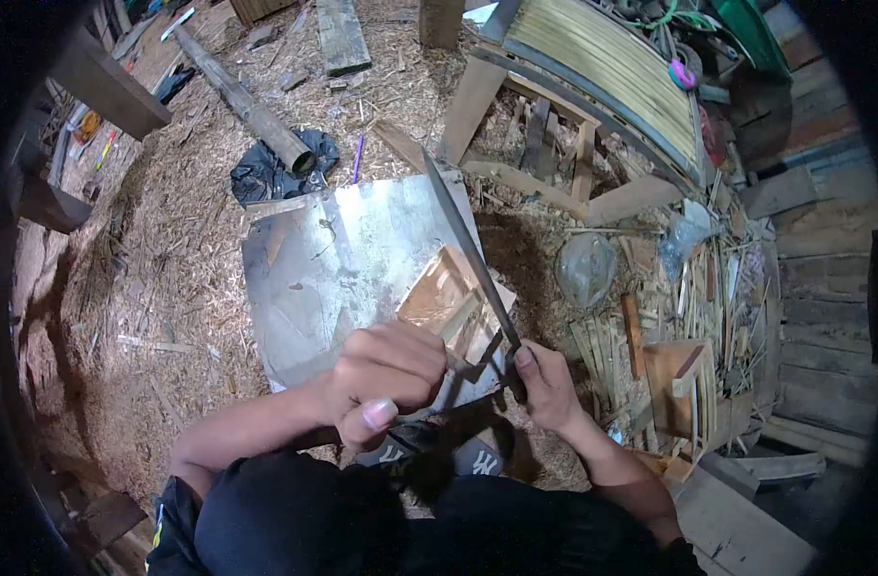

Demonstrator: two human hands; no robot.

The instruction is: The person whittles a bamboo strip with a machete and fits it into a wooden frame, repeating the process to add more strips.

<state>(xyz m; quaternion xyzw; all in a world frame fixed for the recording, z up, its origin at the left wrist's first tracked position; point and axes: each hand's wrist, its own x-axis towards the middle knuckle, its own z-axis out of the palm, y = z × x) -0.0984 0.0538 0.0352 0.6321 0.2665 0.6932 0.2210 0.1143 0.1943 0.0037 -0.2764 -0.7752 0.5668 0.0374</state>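
Note:
My right hand (544, 384) is closed round the handle end of a machete (469, 252), a long dark blade whose tip points up and away. Beneath the blade lies a small light-wood frame (433, 291) with a crosspiece, partly hidden by the blade. My left hand (386, 374) is closed in a fist beside that frame, its thumb toward me; I cannot tell what, if anything, is inside its fingers. Under the frame is a scuffed silver-grey board (314, 274), low in front of my knees.
Wood shavings (160, 259) cover the floor. Past the board lie a round pole (247, 110), a black plastic bag (256, 173) and a purple pencil-like stick (358, 158). A slatted wooden frame (602, 77) leans at the upper right. Thin offcuts and a clear plastic bag (586, 269) are at the right.

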